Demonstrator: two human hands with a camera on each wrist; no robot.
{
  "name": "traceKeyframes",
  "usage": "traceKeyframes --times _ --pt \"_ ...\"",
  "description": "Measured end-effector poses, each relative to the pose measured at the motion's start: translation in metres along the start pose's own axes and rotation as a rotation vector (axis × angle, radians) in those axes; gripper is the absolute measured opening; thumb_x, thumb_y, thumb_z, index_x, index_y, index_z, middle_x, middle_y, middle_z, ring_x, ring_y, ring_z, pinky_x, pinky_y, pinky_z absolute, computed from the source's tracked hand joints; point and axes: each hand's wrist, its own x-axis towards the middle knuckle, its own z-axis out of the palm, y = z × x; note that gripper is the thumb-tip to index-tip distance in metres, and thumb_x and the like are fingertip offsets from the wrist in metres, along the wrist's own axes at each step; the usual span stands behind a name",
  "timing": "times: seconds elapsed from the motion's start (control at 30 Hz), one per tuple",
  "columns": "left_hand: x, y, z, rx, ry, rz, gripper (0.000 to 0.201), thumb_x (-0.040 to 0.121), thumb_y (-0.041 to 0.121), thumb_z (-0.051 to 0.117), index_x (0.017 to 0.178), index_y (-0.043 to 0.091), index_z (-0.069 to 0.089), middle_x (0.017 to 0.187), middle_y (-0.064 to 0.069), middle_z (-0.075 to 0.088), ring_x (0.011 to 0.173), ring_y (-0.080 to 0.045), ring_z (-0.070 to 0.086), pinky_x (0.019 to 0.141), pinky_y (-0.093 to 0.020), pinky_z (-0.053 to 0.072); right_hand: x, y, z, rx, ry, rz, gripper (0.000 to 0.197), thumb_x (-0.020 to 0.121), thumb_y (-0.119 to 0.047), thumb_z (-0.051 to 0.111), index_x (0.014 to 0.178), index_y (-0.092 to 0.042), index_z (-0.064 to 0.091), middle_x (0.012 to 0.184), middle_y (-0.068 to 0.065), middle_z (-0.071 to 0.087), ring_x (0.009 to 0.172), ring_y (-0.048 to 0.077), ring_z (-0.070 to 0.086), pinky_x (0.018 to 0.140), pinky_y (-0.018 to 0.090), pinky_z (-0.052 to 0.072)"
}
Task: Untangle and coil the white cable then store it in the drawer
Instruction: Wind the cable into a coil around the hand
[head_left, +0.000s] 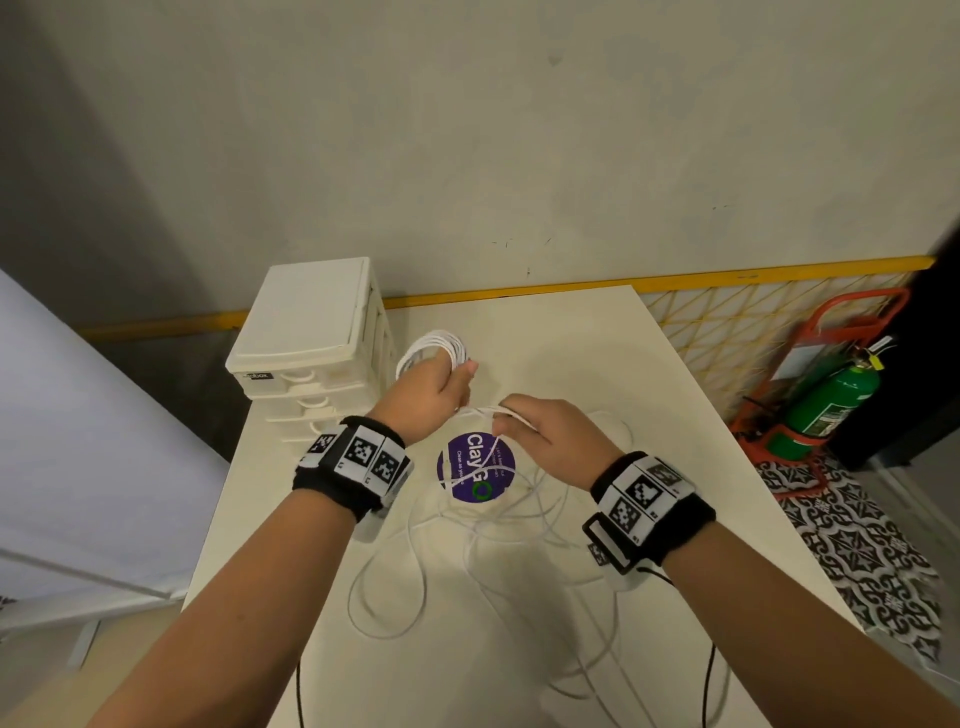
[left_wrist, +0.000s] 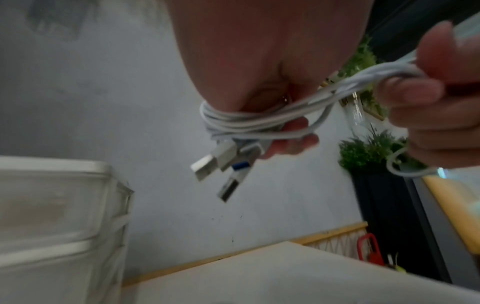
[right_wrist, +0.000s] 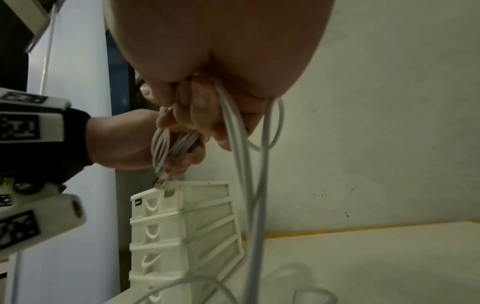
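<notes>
My left hand (head_left: 441, 387) grips a coil of white cable (head_left: 434, 345) above the table, beside the drawer unit. In the left wrist view the loops (left_wrist: 244, 121) wrap round my fingers and two USB plugs (left_wrist: 221, 166) hang below them. My right hand (head_left: 524, 423) pinches cable strands (right_wrist: 233, 127) just right of the left hand. Loose tangled cable (head_left: 410, 566) lies spread over the white table (head_left: 649, 415) under both hands. The white drawer unit (head_left: 311, 332) stands at the table's back left, its drawers (right_wrist: 158, 207) closed.
A purple round sticker (head_left: 475, 467) sits on the table below my hands. A green fire extinguisher (head_left: 826, 400) in a red stand is on the floor to the right. The wall (head_left: 519, 156) runs behind the table. Black wrist-camera leads (head_left: 709, 680) hang near the front edge.
</notes>
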Motion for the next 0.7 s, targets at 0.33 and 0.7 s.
traceKeyframes --times 0.33,0.7 --pt "-0.02 0.023 0.01 -0.609 -0.423 -0.067 0.06 0.094 0.056 0.028 0.071 0.006 0.053 0.04 -0.004 0.036 0.034 -0.016 0.026 0.041 -0.024 0.024 0.014 0.016 -0.017 0.215 0.239 -0.019 0.019 0.083 -0.042 0.053 0.082 -0.024 0.06 0.077 -0.001 0.063 0.074 0.024 0.059 0.07 0.034 0.046" --pt "-0.033 0.034 0.008 -0.622 -0.393 -0.144 0.037 0.097 0.037 0.044 0.071 0.011 0.047 0.037 0.003 0.03 0.031 -0.012 0.021 0.036 -0.019 0.021 0.012 0.023 -0.006 0.27 0.295 -0.029 0.021 0.084 -0.039 0.049 0.078 -0.021 0.06 0.071 -0.012 0.061 0.066 0.01 0.054 0.065 0.024 0.043"
